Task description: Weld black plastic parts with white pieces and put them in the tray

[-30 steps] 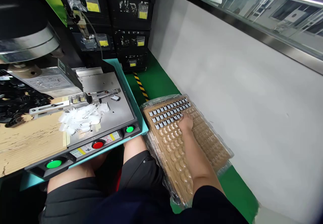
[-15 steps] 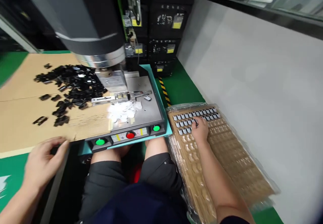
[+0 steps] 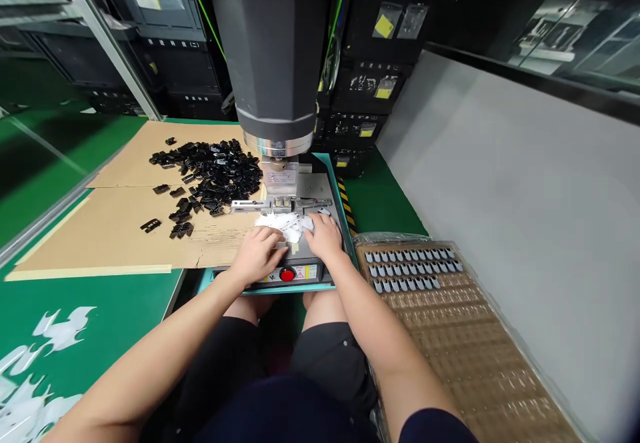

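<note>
Both of my hands rest on the steel base plate [image 3: 324, 193] of a press machine [image 3: 275, 56]. My left hand [image 3: 257, 254] lies curled, knuckles up, at the near edge of a small heap of white plastic pieces [image 3: 286, 223]; what its fingers hold, if anything, is hidden. My right hand [image 3: 324, 235] sits just right of that heap with its fingers bent down onto the plate and the pieces. A red button [image 3: 287, 274] on the front panel shows between my wrists. The machine's dark cylinder hangs above the fixture [image 3: 280, 204].
A pile of small black parts [image 3: 213, 170] lies on cardboard [image 3: 100, 230] left of the machine. To my right a brown blister tray [image 3: 450, 336] holds three rows of grey parts [image 3: 410, 268]. White scraps [image 3: 35, 363] lie on the green surface at lower left. A grey wall panel runs along the right.
My view swung left to centre on the machine. My right hand left the tray of grey parts and moved to the plate; my left hand came in from the left edge to the white pieces.
</note>
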`<state>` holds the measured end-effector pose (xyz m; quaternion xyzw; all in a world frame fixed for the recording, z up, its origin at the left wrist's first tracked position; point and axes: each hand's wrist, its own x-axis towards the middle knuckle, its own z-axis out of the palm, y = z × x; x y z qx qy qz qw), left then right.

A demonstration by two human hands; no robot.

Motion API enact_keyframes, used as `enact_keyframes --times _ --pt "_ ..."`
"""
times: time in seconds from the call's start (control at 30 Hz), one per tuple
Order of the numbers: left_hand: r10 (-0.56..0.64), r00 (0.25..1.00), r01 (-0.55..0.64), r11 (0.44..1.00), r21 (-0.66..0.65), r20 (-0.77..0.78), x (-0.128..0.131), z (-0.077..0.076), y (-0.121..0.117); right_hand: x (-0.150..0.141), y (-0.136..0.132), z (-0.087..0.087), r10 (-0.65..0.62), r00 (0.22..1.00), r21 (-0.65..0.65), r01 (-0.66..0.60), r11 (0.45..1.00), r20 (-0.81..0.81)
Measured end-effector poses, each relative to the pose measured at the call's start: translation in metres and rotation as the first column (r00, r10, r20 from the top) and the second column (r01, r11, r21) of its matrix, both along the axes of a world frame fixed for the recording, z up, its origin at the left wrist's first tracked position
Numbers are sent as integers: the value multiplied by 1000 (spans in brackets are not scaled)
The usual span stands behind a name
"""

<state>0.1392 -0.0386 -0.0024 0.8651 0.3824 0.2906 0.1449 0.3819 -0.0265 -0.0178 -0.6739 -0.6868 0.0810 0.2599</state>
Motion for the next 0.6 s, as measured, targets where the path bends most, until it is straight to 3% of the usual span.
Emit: enact_keyframes --times 0.13,0.3,0.47,0.6 --pt "8 997 -2 997 80 -75 14 1 9 -6 5 1 -47 994 0 47 999 97" --pt "30 995 -19 992 123 -92 25 5 29 -5 -2 -1 -57 994 47 52 998 91" --pt "36 998 -29 993 113 -55 41 6 50 -2 -1 -8 -123 992 82 124 989 -12" --pt "33 999 -29 994 102 -39 53 6 59 6 2 -15 -130 969 137 161 978 -208"
